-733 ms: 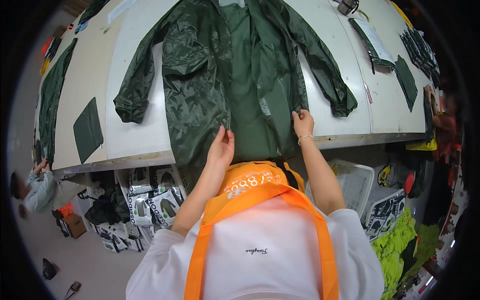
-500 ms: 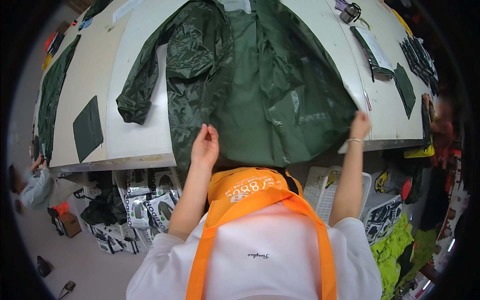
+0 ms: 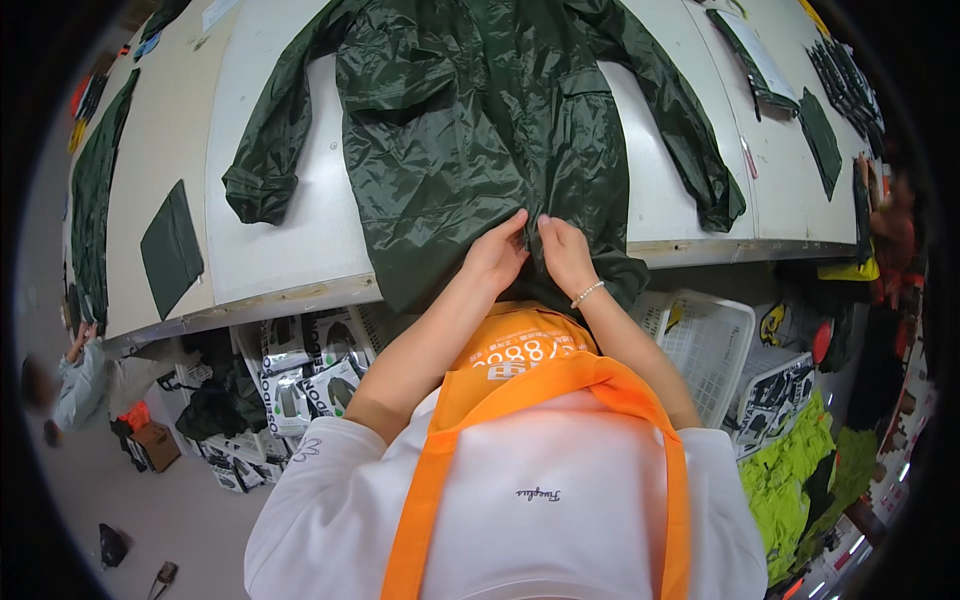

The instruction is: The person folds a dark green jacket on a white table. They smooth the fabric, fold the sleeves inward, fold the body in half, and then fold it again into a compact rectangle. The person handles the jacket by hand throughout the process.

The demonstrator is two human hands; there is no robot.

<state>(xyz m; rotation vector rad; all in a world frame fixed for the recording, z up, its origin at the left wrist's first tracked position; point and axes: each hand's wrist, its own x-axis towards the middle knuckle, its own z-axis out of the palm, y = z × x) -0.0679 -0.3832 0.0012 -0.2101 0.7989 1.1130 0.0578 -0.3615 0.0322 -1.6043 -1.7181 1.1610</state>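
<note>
A shiny dark green rain jacket [image 3: 430, 150] lies front side up, its sleeves spread to both sides and its hem hanging over the near table edge. Both front panels meet along the middle. At the bottom of that front opening my left hand [image 3: 497, 256] pinches the edge of the left panel. Right beside it, my right hand [image 3: 567, 258] has its fingers closed on the edge of the other panel. The fingertips of the two hands nearly touch. Exactly what lies between them is hidden.
The white table [image 3: 260, 240] carries a folded green piece [image 3: 172, 250] at left and a folded garment with a white sheet [image 3: 765, 75] at right. Below stand a white basket [image 3: 708, 345] and packaged goods [image 3: 310, 375]. Other people work at far left [image 3: 85, 375] and far right [image 3: 895, 235].
My right hand has brought the right front panel inward, closing the jacket that lay spread open. My left hand has moved right to the middle. The right sleeve now shows.
</note>
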